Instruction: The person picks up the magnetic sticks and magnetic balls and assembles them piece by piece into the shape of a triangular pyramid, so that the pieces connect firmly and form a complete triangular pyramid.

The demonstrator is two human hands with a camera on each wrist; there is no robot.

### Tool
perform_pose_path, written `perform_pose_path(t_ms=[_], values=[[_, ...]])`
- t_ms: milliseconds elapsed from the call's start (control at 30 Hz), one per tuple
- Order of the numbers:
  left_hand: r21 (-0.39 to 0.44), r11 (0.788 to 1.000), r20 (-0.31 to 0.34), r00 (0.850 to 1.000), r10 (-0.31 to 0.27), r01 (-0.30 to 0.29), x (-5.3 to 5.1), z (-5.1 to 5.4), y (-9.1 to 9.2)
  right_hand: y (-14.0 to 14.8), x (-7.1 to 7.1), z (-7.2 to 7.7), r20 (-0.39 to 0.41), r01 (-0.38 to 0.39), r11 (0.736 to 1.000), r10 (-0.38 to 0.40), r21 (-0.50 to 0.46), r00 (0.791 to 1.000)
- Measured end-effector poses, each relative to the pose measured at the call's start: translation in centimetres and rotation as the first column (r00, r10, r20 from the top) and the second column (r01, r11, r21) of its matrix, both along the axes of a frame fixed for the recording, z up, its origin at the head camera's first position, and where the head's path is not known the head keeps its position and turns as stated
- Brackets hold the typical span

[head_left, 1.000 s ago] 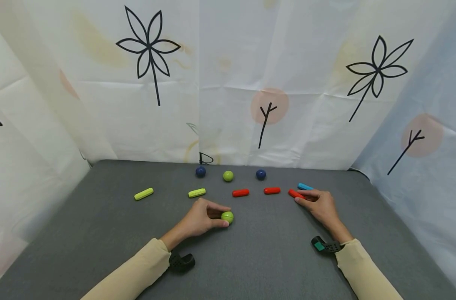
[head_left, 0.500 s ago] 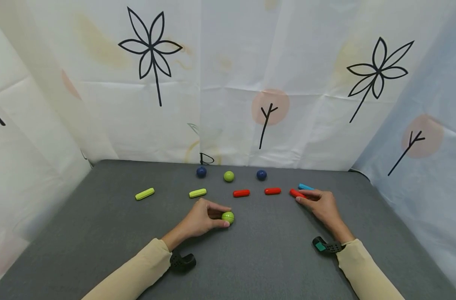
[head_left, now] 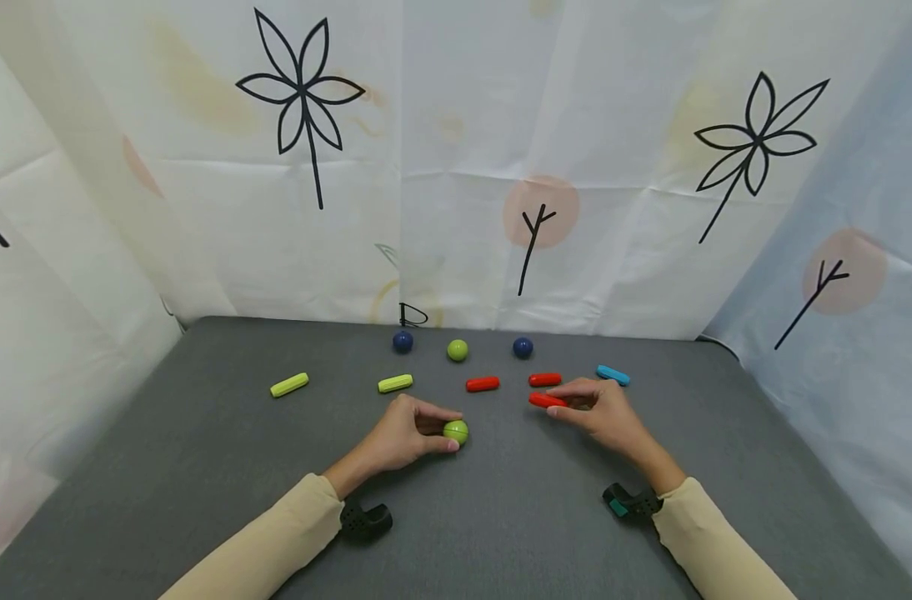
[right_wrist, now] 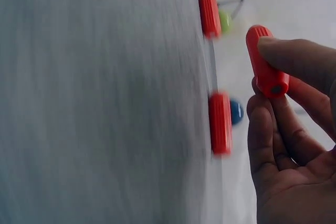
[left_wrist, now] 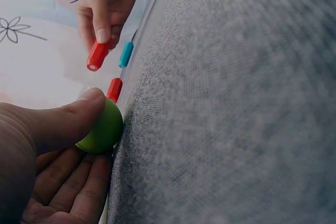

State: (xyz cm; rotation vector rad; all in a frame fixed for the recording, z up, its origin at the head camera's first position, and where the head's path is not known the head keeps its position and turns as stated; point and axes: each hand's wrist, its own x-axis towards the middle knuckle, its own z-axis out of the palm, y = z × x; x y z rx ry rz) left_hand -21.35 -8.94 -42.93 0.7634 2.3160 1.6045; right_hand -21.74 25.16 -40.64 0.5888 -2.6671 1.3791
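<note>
My left hand (head_left: 399, 435) pinches a green ball (head_left: 456, 432) between thumb and fingers, in the middle of the grey table. In the left wrist view that ball (left_wrist: 102, 129) touches or nearly touches the cloth surface. My right hand (head_left: 609, 417) pinches a short red ribbed cylinder (head_left: 546, 400) by one end. The right wrist view has this cylinder (right_wrist: 266, 62) raised off the table, thumb on one side and fingers behind. Just beyond it lies a second red cylinder (head_left: 544, 379), and a third red cylinder (head_left: 482, 383) lies to its left.
Two yellow-green cylinders (head_left: 289, 385) (head_left: 395, 383) lie at left. A blue cylinder (head_left: 613, 375) lies behind my right hand. Along the back sit a dark blue ball (head_left: 402, 341), a green ball (head_left: 458, 350) and another dark blue ball (head_left: 523, 347). A white patterned curtain (head_left: 456, 167) hangs behind the table.
My right hand has moved left with the red cylinder, away from the blue cylinder, which now shows whole. My left hand stays put, still holding the green ball.
</note>
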Motion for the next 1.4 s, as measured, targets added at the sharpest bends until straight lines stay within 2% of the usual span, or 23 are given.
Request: perform_pose_path(t_ms=[133,300,500,767,1400], values=[[0.002,1.000,0.002,1.000,0.003,-0.003,0.0,0.0,0.1,-1.9,0.5,-0.1,0.035,-0.092,0.996,0.093,-0.012,0.995],[0.002,1.000,0.007,1.000,0.006,-0.006,0.0,0.1,0.1,-3.7,0.8,-0.3,0.090,-0.191,0.981,0.194,-0.042,0.977],[-0.006,1.000,0.010,1.000,0.007,-0.007,-0.1,0.1,0.1,-5.3,1.0,-0.5,0.144,-0.240,0.968,0.248,-0.067,0.958],[0.001,1.000,0.004,1.000,0.001,-0.001,0.0,0.1,0.2,-6.2,1.0,-0.7,0.183,-0.240,0.968,0.249,-0.069,0.951],[0.002,1.000,0.004,1.000,0.003,-0.003,0.1,0.1,0.2,-6.9,1.0,-1.4,0.185,-0.233,0.969,0.245,-0.082,0.952]])
